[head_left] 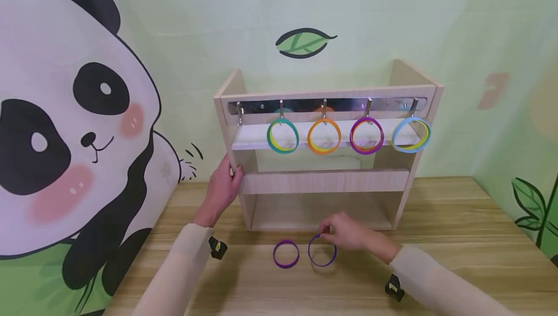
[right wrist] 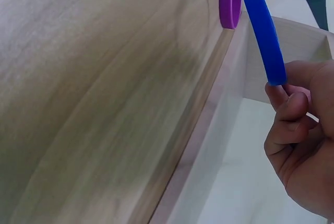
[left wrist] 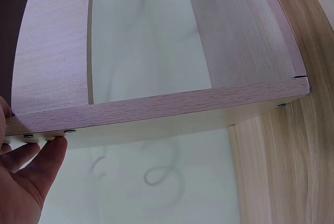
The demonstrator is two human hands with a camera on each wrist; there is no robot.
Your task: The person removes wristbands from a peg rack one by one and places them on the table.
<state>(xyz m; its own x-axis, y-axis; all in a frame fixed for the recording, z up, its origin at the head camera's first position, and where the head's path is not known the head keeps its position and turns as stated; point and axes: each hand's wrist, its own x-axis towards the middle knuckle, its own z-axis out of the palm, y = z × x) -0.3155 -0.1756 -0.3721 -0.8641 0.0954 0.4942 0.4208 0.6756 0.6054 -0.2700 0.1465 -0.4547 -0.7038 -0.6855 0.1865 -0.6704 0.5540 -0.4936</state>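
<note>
My right hand [head_left: 346, 231] pinches a blue silicone wristband [right wrist: 265, 36] at its edge, raised above the table before the shelf's lower front. Beside it on the table is a purple wristband [head_left: 286, 265]. My left hand [head_left: 222, 185] grips the left side panel of the small wooden shelf [head_left: 324, 181]; in the left wrist view its fingertips [left wrist: 55, 148] press against the panel's outer face. From hooks on the shelf's metal rail [head_left: 302, 105] hang a teal wristband [head_left: 279, 150], an orange one [head_left: 324, 151], a purple one [head_left: 367, 151] and a light blue one [head_left: 410, 150].
A hook [head_left: 239, 112] sits at the rail's far left, near the left side panel. The shelf stands on a wood-grain table [head_left: 462, 238], close to a wall cloth [head_left: 370, 20] printed with a panda and leaves.
</note>
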